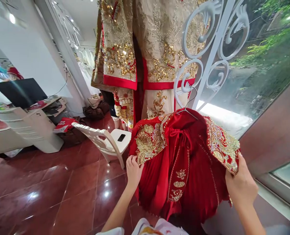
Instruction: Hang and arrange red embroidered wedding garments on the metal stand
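A red dress [159,182] with gold and silver embroidery hangs from a metal hanger [185,110] hooked on the white scrollwork. Its front is tied with a red cord bow, and an embroidered strip runs down the middle. My left hand [134,171] pinches the lower edge of the embroidered panel on the left. On the right, my right hand [242,181] grips the edge of the matching panel, thumb on top, the other fingers partly hidden beneath. Both panels are spread apart, showing the pleated red cloth between them.
Behind hangs a cream and gold sequined garment [157,42] with red trim. White metal scrollwork [214,36] stands before a window at right. A white chair [110,143] bears a black phone [121,137]. At left is a desk [34,120] with a monitor [19,92].
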`<state>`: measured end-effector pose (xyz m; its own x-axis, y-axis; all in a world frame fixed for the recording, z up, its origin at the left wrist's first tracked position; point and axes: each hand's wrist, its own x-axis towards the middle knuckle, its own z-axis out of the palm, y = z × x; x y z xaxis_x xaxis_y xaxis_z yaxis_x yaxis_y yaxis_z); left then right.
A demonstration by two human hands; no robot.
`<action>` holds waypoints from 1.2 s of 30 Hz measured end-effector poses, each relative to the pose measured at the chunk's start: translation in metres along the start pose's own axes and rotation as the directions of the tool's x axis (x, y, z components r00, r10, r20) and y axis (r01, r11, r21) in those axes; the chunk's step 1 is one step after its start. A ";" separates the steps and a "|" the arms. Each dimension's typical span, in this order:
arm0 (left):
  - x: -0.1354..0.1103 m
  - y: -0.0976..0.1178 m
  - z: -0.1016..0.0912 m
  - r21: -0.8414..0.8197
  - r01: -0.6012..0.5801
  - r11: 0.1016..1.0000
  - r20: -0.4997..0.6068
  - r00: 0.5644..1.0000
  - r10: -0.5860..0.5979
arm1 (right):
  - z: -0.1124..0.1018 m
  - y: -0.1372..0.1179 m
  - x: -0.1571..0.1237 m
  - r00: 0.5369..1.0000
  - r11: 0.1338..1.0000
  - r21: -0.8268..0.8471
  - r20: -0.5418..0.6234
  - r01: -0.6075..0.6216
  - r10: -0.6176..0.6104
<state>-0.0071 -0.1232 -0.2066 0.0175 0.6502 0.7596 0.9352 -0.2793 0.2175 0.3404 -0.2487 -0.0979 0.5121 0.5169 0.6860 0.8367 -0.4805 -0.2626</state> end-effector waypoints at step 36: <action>-0.081 0.141 -0.093 -0.065 0.145 0.987 0.481 0.872 -0.096 | -0.061 -0.092 -0.112 0.778 0.969 0.148 0.577 0.200 -0.248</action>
<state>0.0909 -0.2809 -0.1803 0.0952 0.9333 0.3464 0.9031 -0.2273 0.3644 0.1941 -0.3055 -0.1086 0.3026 0.9302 0.2079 0.9415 -0.2577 -0.2174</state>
